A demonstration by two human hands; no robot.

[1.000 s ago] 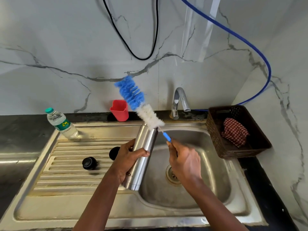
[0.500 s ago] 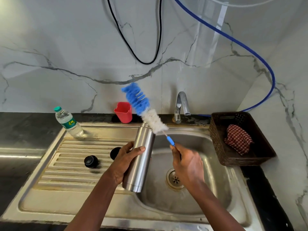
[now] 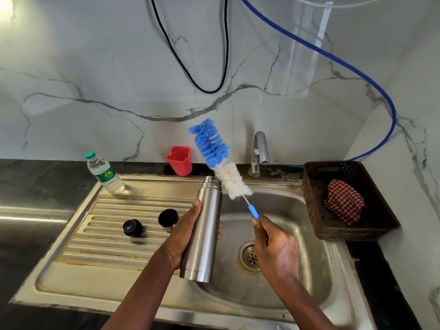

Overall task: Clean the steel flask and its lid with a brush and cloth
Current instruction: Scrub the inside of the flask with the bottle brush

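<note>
White marble wall point(image 3: 95, 67) with grey veins rises behind a steel sink point(image 3: 95, 291) set in a dark counter. A black cable point(image 3: 209, 89) and a blue hose point(image 3: 333, 58) hang down the wall above the sink.

Over the sink's left edge, where the ribbed draining board meets the basin, the left hand point(image 3: 183, 234) grips the flask point(image 3: 207, 225) round its middle. The thumb lies up the flask's left side and the fingertips curl out on its right. The flask stands nearly upright, its open mouth pointing up and away and its base nearest the person.

Above the sink's basin, the right hand point(image 3: 276, 248) pinches the low end of the brush point(image 3: 226, 172) by its blue handle. The brush slants up and to the left from that hand. Its white bristles sit just beside the flask's mouth, outside it, and the blue bristles reach higher, in front of the wall. Whether bristles touch the rim I cannot tell.

On the sink's draining board, left of the flask, lie two black pieces: a lid point(image 3: 168, 217) near the left hand and a stopper point(image 3: 132, 227) further left. A water bottle point(image 3: 104, 173) stands at the sink's far left corner, a red cup point(image 3: 179, 159) behind the sink, and the tap point(image 3: 260, 151) at its back rim. Right of the sink, a brown basket point(image 3: 381, 225) holds a red checked cloth point(image 3: 344, 203).
</note>
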